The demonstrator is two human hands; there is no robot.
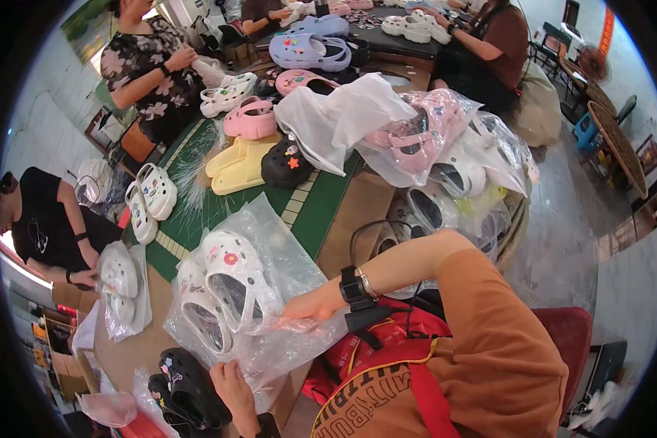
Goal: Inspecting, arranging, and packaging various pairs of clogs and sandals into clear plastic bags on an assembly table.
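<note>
A pair of white clogs (pixel 233 274) with small charms lies in a clear plastic bag (pixel 288 255) on the table before me. My right hand (pixel 306 308) reaches in from the right, partly under the bag's film, at the heel end of the nearer clog. The film blurs its fingers, so their grip is unclear. My left hand (pixel 231 387) is at the bag's lower edge, fingertips closed on the plastic. Just left of that hand sits a pair of black clogs (pixel 186 390) with charms.
Beyond the bag, yellow slides (pixel 242 164), a black clog (pixel 286 164) and pink clogs (pixel 250 118) stand on the green table (pixel 219 208). Bagged clogs (pixel 423 139) pile up at the right. A co-worker at left handles bagged white clogs (pixel 118 281); other people sit around the table.
</note>
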